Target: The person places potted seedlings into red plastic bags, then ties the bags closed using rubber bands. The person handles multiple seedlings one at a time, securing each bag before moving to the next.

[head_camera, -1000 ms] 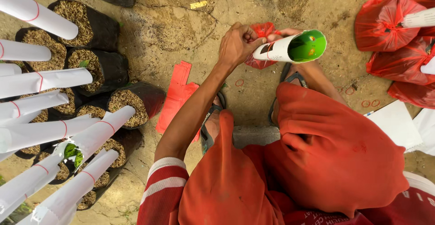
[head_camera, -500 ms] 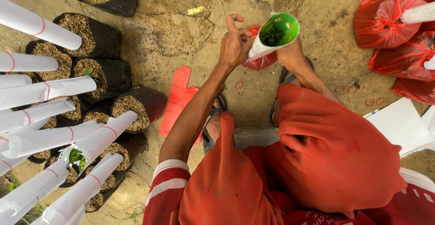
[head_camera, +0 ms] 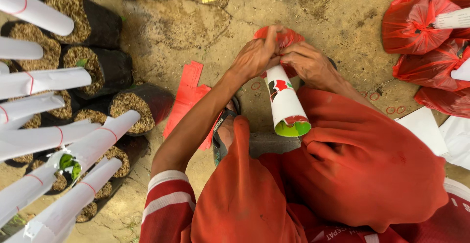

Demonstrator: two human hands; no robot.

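Note:
My left hand (head_camera: 254, 57) and my right hand (head_camera: 309, 63) meet above the ground and grip the narrow end of a white paper tube (head_camera: 286, 105). The tube has a red and green print, and green shows inside its wide open end, which points toward me. Behind my fingers sits a red plastic bag (head_camera: 284, 36), bunched at the tube's base. Both hands' fingers pinch at that junction. My orange trousers (head_camera: 352, 174) fill the lower frame, with a sandalled foot (head_camera: 224, 130) between my knees.
Black seedling bags (head_camera: 139, 103) filled with husk stand at the left, under several white paper tubes (head_camera: 49, 81). Red flat bags (head_camera: 188, 93) lie on the dirt. Wrapped red bundles (head_camera: 416, 23) sit at the upper right, with white sheets (head_camera: 423, 130) and small red rubber bands (head_camera: 391, 110) nearby.
The tube swung from pointing right and upward to pointing down toward me. My right hand came up onto the tube's narrow end beside my left hand.

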